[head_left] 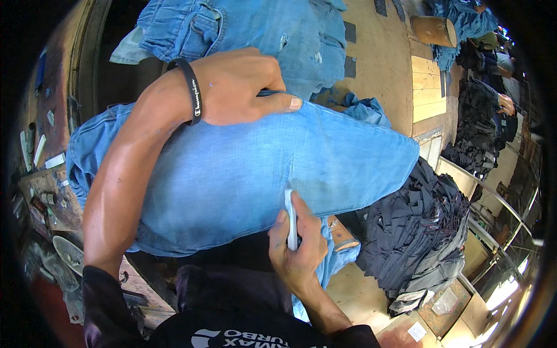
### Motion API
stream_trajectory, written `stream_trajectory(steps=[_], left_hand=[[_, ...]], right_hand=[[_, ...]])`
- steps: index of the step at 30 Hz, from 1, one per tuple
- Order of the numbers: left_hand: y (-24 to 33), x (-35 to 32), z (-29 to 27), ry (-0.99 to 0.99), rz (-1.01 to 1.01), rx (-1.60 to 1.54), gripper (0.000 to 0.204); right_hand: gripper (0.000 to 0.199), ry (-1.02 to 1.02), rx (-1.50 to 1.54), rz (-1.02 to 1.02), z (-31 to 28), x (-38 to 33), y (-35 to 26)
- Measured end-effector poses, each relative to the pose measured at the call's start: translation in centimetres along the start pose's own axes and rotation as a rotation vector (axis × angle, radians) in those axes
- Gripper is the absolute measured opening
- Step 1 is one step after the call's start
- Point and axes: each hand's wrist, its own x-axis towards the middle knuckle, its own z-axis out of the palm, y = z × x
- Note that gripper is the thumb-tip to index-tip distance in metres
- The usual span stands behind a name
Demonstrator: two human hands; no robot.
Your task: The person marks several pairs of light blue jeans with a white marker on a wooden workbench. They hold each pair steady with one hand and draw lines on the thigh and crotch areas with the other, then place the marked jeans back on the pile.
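Plainly, faded denim (226,168) mid-frame

I see tan floor (386,64) upper right, dark garments (415,232) heaped lower right. The denim is light blue, creased; left grip (235,87) pinches its upper edge, right grip (307,240) closes around a white tool (290,217).

The denim garment (232,156) is light blue, duller and greyer toward the left and brighter toward the right, with a dark streak just beyond the slim white tool (292,223). The wristband (192,93) is black with white lettering; the near shirt (174,330) is black with a white print. Far jeans (272,40) show washed blue flecked with white patches. The right-hand garment pile (415,232) is charcoal, the far-right cylinder (432,31) orange-brown.
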Motion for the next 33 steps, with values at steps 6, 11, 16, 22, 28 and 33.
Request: stream_trajectory(steps=[6, 11, 16, 22, 28, 33], left_hand=[[-0.1, -0.1, 0.1, 0.012, 0.006, 0.025, 0.065], [0.1, 0.0, 0.0, 0.014, 0.01, 0.003, 0.064], [0.3, 0.0, -0.2, -0.017, -0.02, 0.019, 0.062], [-0.6, -0.2, 0.4, 0.064, 0.05, 0.009, 0.059], [1.7, -1.2, -1.7, 0.047, -0.138, 0.016, 0.049], [6.1, -11.9, -3.1, 0.914, -0.391, -0.018, 0.036]], right_hand=[[0.039, 0.0, -0.019, 0.003, -0.2, -0.1, 0.1], [0.04, 0.031, 0.028, 0.03, 0.0, -0.3, 0.0], [0.038, -0.012, 0.033, 0.093, -0.1, -0.3, 0.1], [0.037, -0.073, 0.082, 0.213, -0.5, -1.7, 0.1], [0.034, 0.096, 0.349, 0.398, -3.4, 0.7, 1.2], [0.03, 0.177, 0.626, 0.594, -2.7, 3.1, 4.3]])
